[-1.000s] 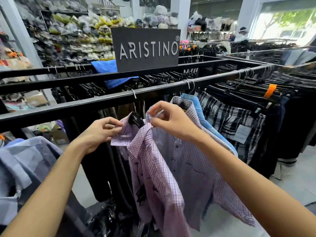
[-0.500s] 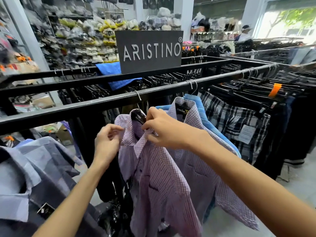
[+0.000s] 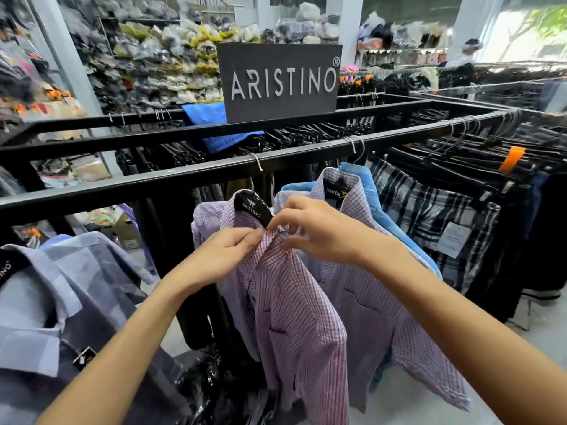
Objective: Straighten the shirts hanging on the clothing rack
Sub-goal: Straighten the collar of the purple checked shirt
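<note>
Both hands up at the neck of the pink check shirt [image 3: 294, 314], which hangs from the front rail [image 3: 184, 179] on a black hanger [image 3: 253, 207]. Left hand [image 3: 228, 253] pinches one edge of the placket just under the collar, right hand [image 3: 313, 231] pinches the other edge, the two nearly touching, likely to close the top button so the front hangs square. A second check shirt [image 3: 362, 289] waits just beside it, blue one [image 3: 380, 216] behind

Daylight is pouring through a window [image 3: 534, 29] at the far right, shelves of bagged goods [image 3: 159, 59] are lining the back wall, and pale floor [image 3: 546, 335] is showing below.
</note>
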### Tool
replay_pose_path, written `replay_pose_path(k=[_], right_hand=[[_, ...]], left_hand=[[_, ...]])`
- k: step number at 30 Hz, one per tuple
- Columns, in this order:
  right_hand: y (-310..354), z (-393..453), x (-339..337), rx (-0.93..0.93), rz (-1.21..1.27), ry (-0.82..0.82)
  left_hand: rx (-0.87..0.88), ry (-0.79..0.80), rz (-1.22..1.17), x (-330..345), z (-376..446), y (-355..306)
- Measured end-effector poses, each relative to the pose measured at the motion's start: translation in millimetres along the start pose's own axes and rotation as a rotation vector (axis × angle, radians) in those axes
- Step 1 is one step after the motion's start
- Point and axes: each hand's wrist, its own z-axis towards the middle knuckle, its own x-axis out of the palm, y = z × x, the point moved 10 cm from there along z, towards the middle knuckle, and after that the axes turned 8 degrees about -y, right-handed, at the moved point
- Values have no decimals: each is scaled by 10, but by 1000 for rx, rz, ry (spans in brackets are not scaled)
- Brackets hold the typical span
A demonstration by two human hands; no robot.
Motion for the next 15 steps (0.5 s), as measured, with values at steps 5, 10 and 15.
replay_pose_path(k=[5, 10, 15], right_hand=[[123, -66, -129, -107, -114, -138], [156, -55, -146, -239, -225, -201], [197, -79, -125, -281, -150, -213]], left_hand=[[7, 22, -126, 42, -23, -273], [56, 38, -106, -3, -49, -384], [-31, 45, -54, -5, -20, -336]])
